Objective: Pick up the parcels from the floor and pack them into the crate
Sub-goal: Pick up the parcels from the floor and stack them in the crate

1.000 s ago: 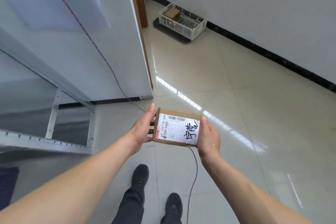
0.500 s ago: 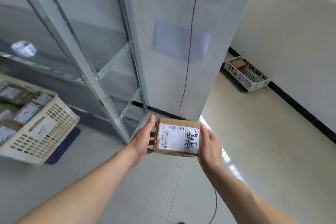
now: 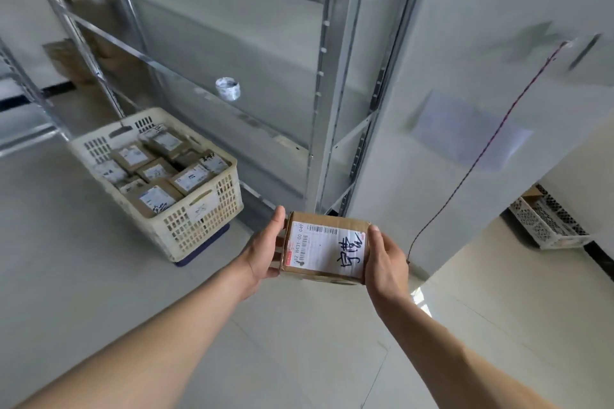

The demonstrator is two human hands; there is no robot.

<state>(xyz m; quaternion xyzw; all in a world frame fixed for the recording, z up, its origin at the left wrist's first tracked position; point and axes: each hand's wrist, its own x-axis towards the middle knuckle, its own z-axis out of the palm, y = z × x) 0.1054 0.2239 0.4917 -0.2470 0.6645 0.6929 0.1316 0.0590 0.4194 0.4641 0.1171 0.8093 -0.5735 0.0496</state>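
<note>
Parcel (image 3: 327, 250) is gripped at its short ends by left hand (image 3: 262, 247) and right hand (image 3: 385, 257), carried mid-air while the view has swung so the nearly full, slightly blurred crate (image 3: 199, 209) now sits front-left, likely next drop.

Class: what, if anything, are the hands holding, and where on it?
A cardboard parcel, gripped at its two short ends: left hand and right hand.
</note>
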